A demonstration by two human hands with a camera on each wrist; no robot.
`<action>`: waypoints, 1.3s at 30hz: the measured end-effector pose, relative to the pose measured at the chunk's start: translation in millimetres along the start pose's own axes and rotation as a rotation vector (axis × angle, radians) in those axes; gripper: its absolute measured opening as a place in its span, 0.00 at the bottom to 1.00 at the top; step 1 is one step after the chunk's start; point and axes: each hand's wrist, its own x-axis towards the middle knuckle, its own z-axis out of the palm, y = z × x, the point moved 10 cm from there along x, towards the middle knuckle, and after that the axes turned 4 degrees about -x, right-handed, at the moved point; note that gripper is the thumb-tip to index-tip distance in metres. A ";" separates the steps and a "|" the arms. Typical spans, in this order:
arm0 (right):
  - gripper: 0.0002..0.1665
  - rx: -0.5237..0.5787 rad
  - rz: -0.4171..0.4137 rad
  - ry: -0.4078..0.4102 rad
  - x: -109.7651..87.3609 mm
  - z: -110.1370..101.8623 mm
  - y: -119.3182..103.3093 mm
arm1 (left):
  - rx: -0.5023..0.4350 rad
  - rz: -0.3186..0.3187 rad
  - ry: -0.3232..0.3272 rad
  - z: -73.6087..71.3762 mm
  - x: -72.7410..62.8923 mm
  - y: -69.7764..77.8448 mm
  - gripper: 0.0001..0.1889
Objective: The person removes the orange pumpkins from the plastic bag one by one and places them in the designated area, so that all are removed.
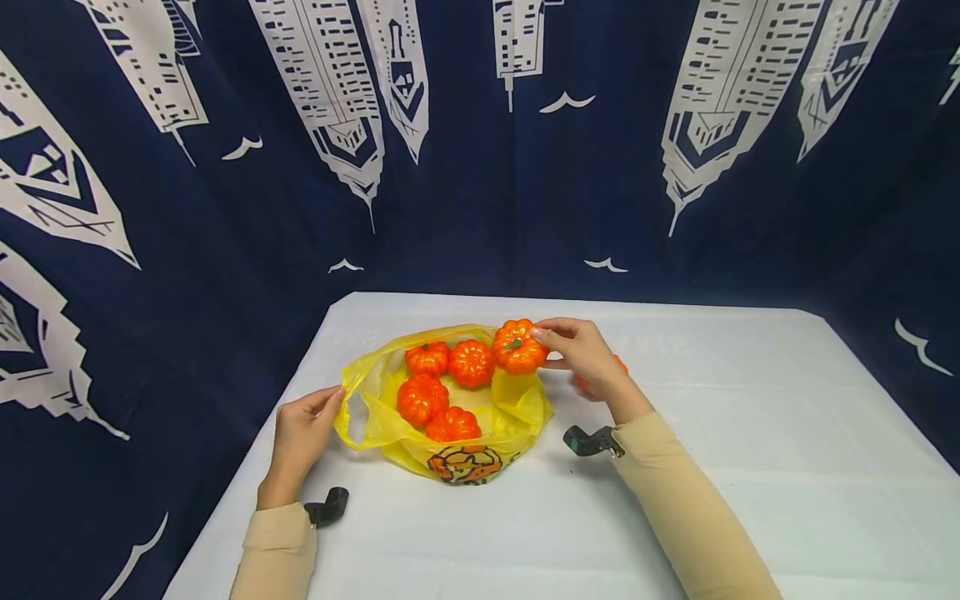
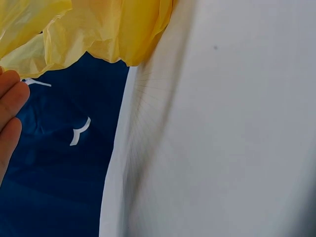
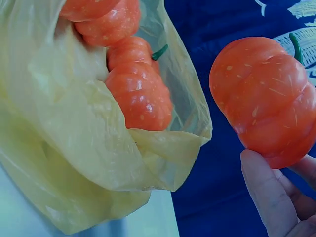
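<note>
A yellow plastic bag (image 1: 390, 433) lies on the table with its mouth spread wide and several small orange toy pumpkins (image 1: 423, 399) inside. My left hand (image 1: 303, 433) pinches the bag's left handle edge between thumb and fingers. At the bag's right rim, my right hand (image 1: 581, 354) grips another orange pumpkin (image 1: 517, 348) by its side, its green stem facing the head camera. The right wrist view shows that held pumpkin (image 3: 261, 98) beside the bag's opening, with thumb and fingers at its lower end. One more pumpkin (image 1: 587, 387) sits on the table, partly hidden behind my right hand.
The white table (image 1: 750, 467) extends widely to the right of the bag. Behind it hangs a dark blue cloth (image 1: 465, 242) printed with white buildings. Each wrist carries a black camera mount, such as the one (image 1: 592, 441) on the right sleeve.
</note>
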 end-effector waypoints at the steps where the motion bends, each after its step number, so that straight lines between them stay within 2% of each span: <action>1: 0.29 0.007 0.002 0.008 -1.4 -1.6 0.5 | -0.003 -0.001 0.000 0.0 0.0 -0.1 0.05; 19: 0.33 0.091 0.035 0.150 -21.2 -36.7 25.3 | -0.023 0.004 0.000 0.4 0.6 1.5 0.05; 30: 0.34 0.111 0.033 0.175 -30.4 -44.2 28.5 | 0.014 -0.017 -0.001 0.2 -0.2 -2.2 0.06; 39: 0.35 0.115 0.028 0.200 -35.0 -55.5 29.0 | 0.009 -0.001 -0.012 1.7 0.1 -0.2 0.06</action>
